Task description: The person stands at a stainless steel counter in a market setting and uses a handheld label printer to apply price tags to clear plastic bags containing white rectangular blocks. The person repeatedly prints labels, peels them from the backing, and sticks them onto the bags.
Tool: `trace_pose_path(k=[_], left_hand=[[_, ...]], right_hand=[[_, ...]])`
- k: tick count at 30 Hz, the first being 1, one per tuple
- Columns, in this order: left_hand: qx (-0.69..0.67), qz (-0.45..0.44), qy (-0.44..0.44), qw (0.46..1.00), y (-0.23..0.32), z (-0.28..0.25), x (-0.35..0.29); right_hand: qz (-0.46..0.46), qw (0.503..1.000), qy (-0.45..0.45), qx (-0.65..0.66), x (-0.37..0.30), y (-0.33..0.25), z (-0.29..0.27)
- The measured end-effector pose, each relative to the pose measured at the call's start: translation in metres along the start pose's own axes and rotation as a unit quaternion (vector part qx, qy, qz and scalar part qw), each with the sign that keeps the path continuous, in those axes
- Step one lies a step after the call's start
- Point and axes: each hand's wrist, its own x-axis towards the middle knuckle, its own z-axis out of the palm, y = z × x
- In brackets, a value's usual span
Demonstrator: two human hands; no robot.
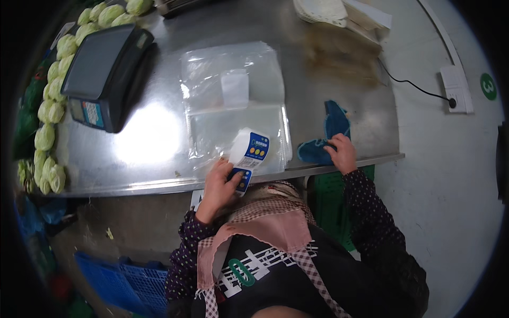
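Note:
My left hand (217, 186) grips a roll of printed labels (252, 151), white with blue panels and coloured dots, near the table's front edge. The loose end of the labels hangs down past my thumb. Under the roll lies a stack of clear plastic bags (233, 122), with a small white paper (235, 89) showing on it. Over to the right, my right hand (343, 153) pinches the edge of a teal cloth glove (314, 151) resting on the table. A second teal piece (336, 119), apparently the matching glove, lies just beyond it.
A dark weighing scale (101, 66) stands at the left of the metal table (159, 175). Pale green cabbages (44, 138) line the left edge. Brown packaging (344, 53) sits at the back right, near a cable (413, 83) and wall socket. A blue pallet (124, 283) is on the floor.

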Motion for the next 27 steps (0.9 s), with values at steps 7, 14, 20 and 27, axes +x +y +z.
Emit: trace_pose_path(k=[7, 14, 20, 27], left_hand=[[-0.238, -0.127, 0.015, 0.963, -0.008, -0.002, -0.019], [-0.271, -0.083, 0.058, 0.957, 0.021, -0.007, -0.034], [-0.191, -0.05, 0.057, 0.979, 0.021, -0.015, -0.039], [-0.143, -0.042, 0.039, 0.988, 0.032, -0.014, -0.038]], right_hand=[[0.038, 0.99, -0.111, -0.08, 0.019, -0.007, 0.004], [-0.081, 0.997, -0.003, -0.012, -0.013, -0.032, 0.018], [-0.034, 0.984, -0.156, -0.085, 0.018, -0.042, 0.002], [-0.104, 0.897, -0.254, 0.348, 0.071, -0.199, -0.037]])
